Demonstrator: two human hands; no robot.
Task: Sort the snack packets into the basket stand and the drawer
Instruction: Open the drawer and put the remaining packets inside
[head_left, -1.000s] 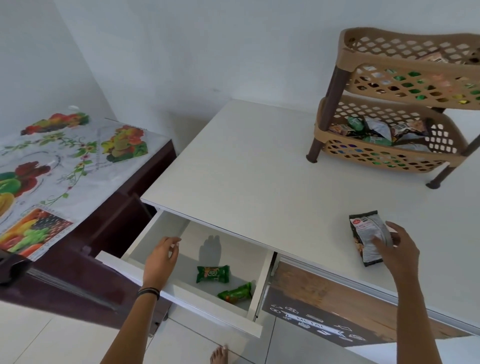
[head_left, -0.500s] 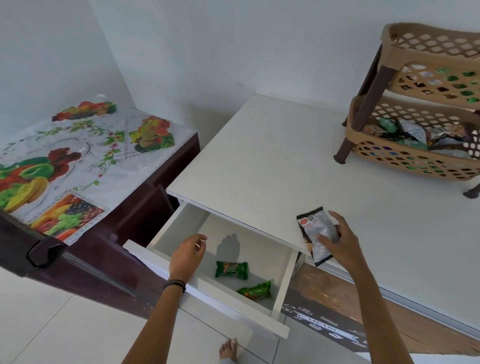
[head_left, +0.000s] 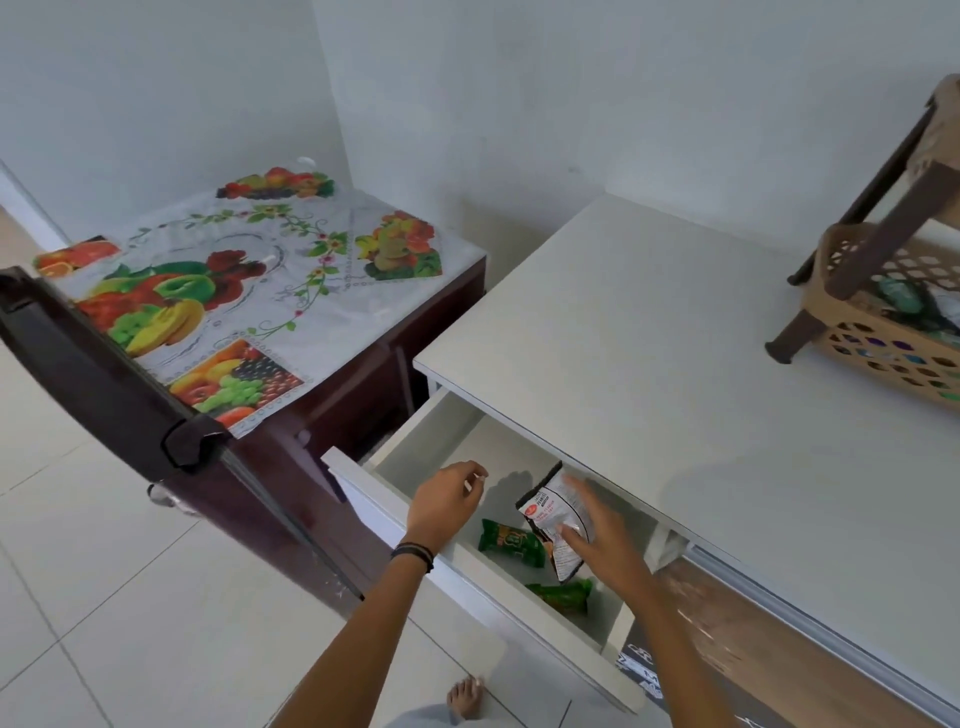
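Over the open drawer (head_left: 415, 457), the right hand (head_left: 597, 540) held a black-and-white snack packet (head_left: 550, 512) tilted, fingers (head_left: 584, 496) curled round its edge, seemingly ready to drop it in. The left hand (head_left: 447, 504) hovered by the drawer front, loosely curled and holding nothing. Inside lay a green packet (head_left: 509, 543) and a second green packet (head_left: 563, 595). Farther off on the counter (head_left: 649, 338), the basket stand (head_left: 878, 338) held more packets in its lower basket.

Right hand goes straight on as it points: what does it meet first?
Likely the floor of the drawer, behind the farther green packet; the black-and-white packet in the right hand would touch first. Depth unclear.
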